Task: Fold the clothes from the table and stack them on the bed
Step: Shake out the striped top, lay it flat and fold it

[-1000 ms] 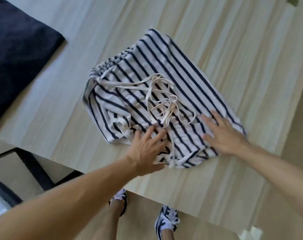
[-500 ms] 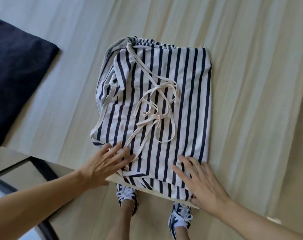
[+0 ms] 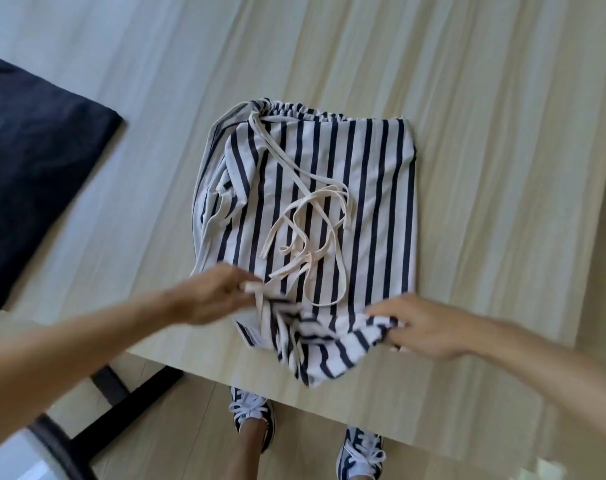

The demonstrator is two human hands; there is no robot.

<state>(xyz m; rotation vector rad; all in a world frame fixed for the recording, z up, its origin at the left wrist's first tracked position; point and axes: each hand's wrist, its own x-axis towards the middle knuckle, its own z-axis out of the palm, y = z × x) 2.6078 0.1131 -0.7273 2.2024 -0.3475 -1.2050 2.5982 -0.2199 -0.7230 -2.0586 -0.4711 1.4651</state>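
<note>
A white garment with navy stripes (image 3: 370, 188) lies on the light wooden table (image 3: 502, 168), its gathered waistband at the far end and cream drawstrings (image 3: 312, 233) tangled on top. My left hand (image 3: 211, 296) pinches the near left edge of the garment beside a cream string. My right hand (image 3: 422, 327) grips the near right corner, and the fabric is bunched and lifted between the two hands near the table's front edge. The left hand is blurred.
A dark navy folded cloth (image 3: 34, 174) lies on the table at the left. Below the table edge are a black table leg (image 3: 104, 386), the wooden floor and my two sneakers (image 3: 253, 410).
Both hands went from lying flat on the garment's near end to gripping its near edge. That edge is now bunched and raised off the table.
</note>
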